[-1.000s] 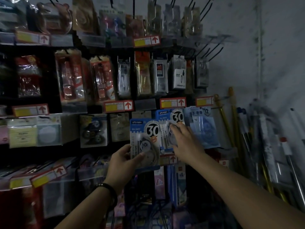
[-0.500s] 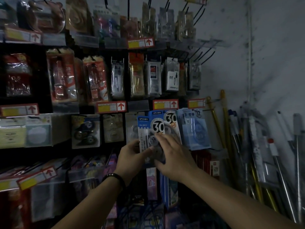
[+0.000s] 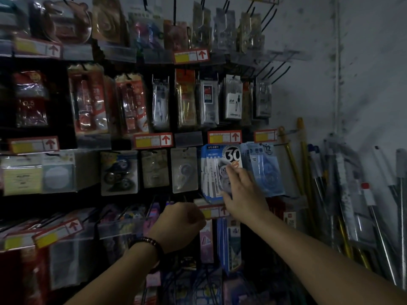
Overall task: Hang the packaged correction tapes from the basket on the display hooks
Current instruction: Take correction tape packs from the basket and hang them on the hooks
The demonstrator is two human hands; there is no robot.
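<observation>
- The packaged correction tapes (image 3: 217, 170), marked "30", are hung on the display, just beside a pale blue pack (image 3: 264, 170).
- The right hand (image 3: 244, 192) is pressed against them, fingers (image 3: 233, 176) straight and gripping nothing, probably to seat them squarely.
- The left hand (image 3: 180, 223) is held below; whether its curled fingers hold anything cannot be told.

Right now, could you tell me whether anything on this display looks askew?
Yes: the blue "30" correction tape packs under the right hand hang tilted, fanned out with their lower edges splayed to the left, while the clear pack to their left hangs straighter.
</observation>
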